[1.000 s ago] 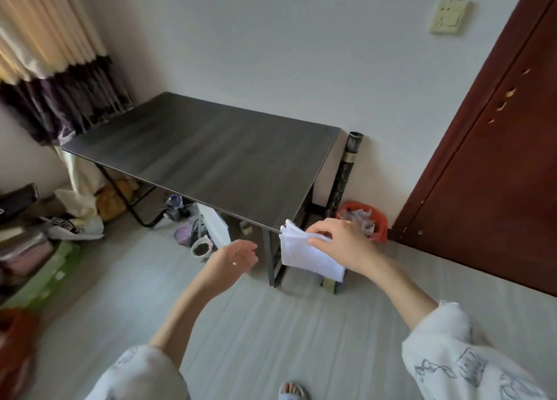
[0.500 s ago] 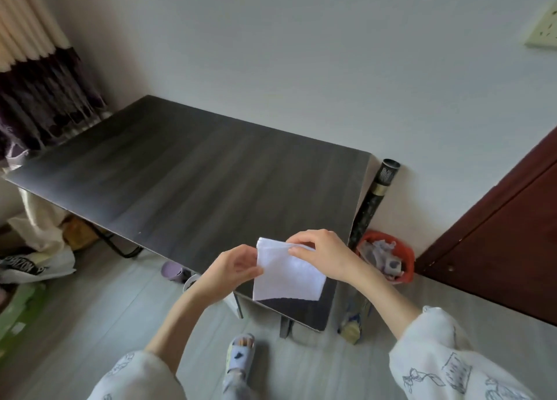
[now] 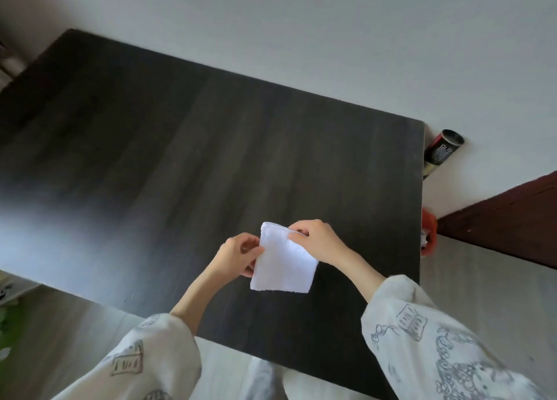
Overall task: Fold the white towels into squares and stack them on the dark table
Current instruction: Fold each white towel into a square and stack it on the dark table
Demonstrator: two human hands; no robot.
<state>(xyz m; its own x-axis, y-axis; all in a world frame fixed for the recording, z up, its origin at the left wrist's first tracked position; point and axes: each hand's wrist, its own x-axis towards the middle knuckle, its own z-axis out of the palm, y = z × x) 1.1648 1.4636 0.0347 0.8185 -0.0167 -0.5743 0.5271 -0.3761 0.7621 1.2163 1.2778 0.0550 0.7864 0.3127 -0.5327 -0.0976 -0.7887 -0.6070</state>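
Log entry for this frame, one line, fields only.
stage: towel in hand | white towel: folded, held over dark table | left hand: pinches left edge | right hand: pinches top edge | stack: none visible

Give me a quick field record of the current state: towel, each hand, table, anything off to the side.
towel: white towel, folded small, held above the dark table
left hand: pinches the towel's left edge
right hand: grips the towel's top edge
dark table: no stack visible on it yet
beside table: black tube against the wall, orange bin below it
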